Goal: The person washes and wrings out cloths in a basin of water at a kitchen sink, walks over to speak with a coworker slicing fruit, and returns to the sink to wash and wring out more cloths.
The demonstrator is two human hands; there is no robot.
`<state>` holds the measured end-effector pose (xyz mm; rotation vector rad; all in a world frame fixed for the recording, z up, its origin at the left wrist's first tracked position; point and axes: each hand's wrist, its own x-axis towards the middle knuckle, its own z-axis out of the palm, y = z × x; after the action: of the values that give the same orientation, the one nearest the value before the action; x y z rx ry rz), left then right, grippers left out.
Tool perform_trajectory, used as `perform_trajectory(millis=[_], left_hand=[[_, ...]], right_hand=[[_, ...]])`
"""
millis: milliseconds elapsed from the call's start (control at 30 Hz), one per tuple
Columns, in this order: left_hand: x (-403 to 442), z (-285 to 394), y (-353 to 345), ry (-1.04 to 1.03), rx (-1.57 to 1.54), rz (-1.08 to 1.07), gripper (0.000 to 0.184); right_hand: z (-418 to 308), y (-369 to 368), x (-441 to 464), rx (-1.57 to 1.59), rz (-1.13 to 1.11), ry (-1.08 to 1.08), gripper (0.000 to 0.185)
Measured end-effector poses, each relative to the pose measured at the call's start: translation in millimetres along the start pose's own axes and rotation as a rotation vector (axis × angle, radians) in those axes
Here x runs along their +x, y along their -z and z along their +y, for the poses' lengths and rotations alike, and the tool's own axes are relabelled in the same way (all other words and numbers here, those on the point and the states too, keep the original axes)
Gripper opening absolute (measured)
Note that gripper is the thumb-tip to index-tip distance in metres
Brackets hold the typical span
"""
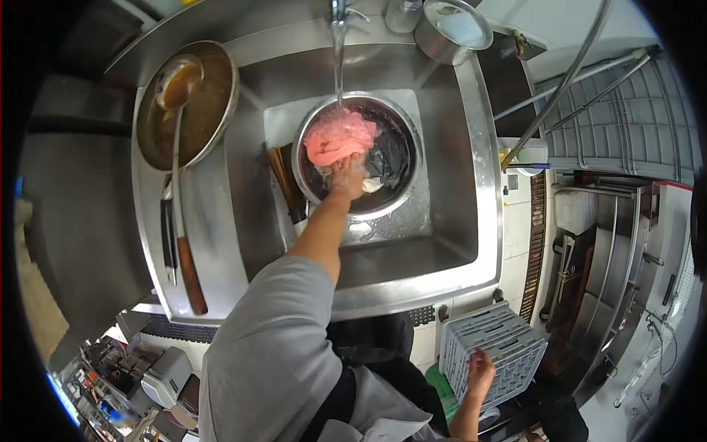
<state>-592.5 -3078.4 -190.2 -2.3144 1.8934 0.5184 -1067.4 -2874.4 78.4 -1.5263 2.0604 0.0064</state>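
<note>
A round metal basin stands in the sink under running water. My left hand reaches into it, fingers apart and resting against a wet pink cloth. Dark material lies in the basin water, right of the cloth, and a small white piece is beside my left hand. My right hand is low on the right, in front of a grey plastic rack; its fingers are loosely bent and apart, and nothing shows in them.
A large pan of brown liquid with a ladle sits on the left ledge. Wooden-looking sticks lie left of the basin. The faucet is above, and a metal pot stands at the sink's back right corner.
</note>
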Motion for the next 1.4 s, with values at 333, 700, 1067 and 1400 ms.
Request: perform_trajectory(millis=[333, 700, 1067, 1400], left_hand=[[124, -73, 98, -0.150, -0.296, -0.183, 0.063], [30, -55, 240, 0.036, -0.469, 0.001, 0.033], [-61, -86, 292, 0.059, -1.377, 0.355, 0.024], [-50, -135, 227, 0.289, -1.052, 0.191, 0.030]], right_hand=[[-125, 48, 108, 0.282, 0.054, 0.258, 0.017], [-385, -59, 243, 0.358, -0.394, 0.931, 0.024], [-525, -167, 234, 0.135, -0.413, 0.967, 0.046], [-517, -86, 235, 0.419, -0.357, 1.039, 0.031]])
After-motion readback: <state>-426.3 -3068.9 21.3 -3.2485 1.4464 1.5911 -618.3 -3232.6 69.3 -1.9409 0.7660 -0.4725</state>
